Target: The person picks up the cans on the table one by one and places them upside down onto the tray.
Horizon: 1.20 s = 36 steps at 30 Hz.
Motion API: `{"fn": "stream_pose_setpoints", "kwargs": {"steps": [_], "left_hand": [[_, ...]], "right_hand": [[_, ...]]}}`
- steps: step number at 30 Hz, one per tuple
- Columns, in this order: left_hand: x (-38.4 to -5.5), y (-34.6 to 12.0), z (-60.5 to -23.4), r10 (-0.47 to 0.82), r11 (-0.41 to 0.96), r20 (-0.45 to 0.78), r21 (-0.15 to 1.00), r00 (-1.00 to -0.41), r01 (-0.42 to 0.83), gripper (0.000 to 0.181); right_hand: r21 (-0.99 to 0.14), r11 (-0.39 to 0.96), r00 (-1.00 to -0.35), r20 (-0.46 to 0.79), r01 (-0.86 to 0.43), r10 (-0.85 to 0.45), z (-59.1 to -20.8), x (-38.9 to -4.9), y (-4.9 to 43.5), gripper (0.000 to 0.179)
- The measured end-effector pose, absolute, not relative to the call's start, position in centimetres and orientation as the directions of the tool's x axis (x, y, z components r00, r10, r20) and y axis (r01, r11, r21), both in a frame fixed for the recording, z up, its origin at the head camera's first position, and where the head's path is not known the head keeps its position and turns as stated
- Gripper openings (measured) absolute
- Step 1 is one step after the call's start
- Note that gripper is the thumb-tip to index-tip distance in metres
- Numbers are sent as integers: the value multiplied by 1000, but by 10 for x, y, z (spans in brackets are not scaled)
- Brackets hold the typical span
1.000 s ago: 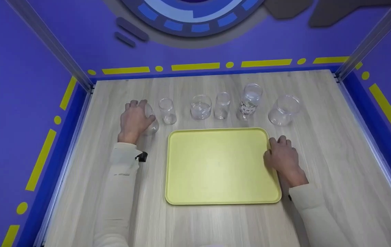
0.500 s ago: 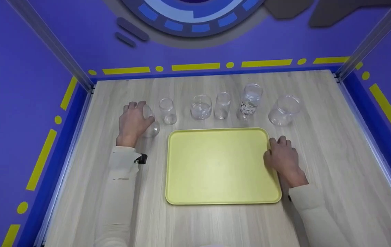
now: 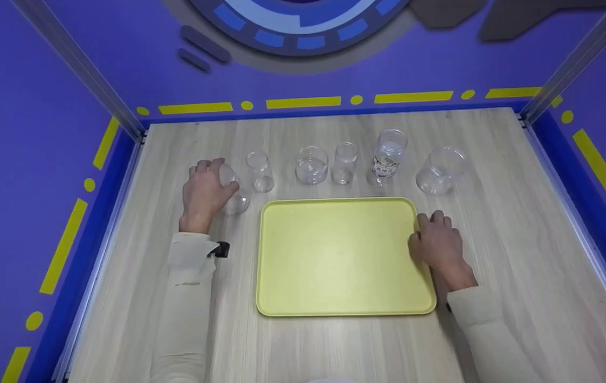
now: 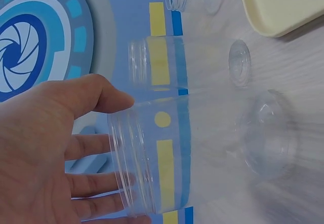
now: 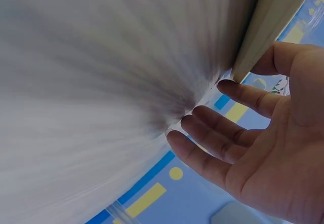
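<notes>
My left hand (image 3: 204,191) grips a clear, wide-mouthed jar (image 3: 236,202) at the left end of a row of clear vessels. In the left wrist view, the thumb lies on one side of the jar's ridged neck and the fingers curl round the other; the jar's base is close over the table. On the right, my right hand (image 3: 438,242) holds the right edge of a yellow rectangular tray (image 3: 340,255). The right wrist view has the thumb over the tray's side (image 5: 276,26), the index fingertip at its lower edge, and the other fingertips at the tabletop.
Right of the held jar stand a slim clear jar (image 3: 260,173), a short wide one (image 3: 311,167), another slim one (image 3: 344,165), a tall printed one (image 3: 388,154) and a wide one (image 3: 441,170). Purple-blue walls (image 3: 122,53) border the wooden table (image 3: 345,351).
My left hand has shifted slightly toward the near side, and the jar's base has moved a little the same way. The right hand and the tray have stayed put.
</notes>
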<state>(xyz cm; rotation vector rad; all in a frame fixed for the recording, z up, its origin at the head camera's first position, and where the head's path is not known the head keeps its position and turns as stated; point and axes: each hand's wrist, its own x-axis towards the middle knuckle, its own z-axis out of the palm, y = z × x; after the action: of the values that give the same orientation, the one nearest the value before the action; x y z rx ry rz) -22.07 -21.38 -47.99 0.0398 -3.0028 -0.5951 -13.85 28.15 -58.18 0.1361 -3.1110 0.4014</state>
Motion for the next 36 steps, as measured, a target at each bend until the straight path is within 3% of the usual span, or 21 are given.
{"fn": "stream_pose_setpoints", "kwargs": {"steps": [13,23,36], "left_hand": [[-208,-214,-481,-147,842,77,533,-986,-84,67],[-198,-213,-482,-206,805,100,583,-974,-110,64],[-188,-216,-488,-229,649,20,749,-973,-137,63]], "right_hand": [[-266,961,-997,3,-72,-74,-583,-138,281,38],[-280,957,-997,22,-75,-71,-584,-137,280,34],[-259,963,-997,19,-72,-69,-585,-138,280,39]]}}
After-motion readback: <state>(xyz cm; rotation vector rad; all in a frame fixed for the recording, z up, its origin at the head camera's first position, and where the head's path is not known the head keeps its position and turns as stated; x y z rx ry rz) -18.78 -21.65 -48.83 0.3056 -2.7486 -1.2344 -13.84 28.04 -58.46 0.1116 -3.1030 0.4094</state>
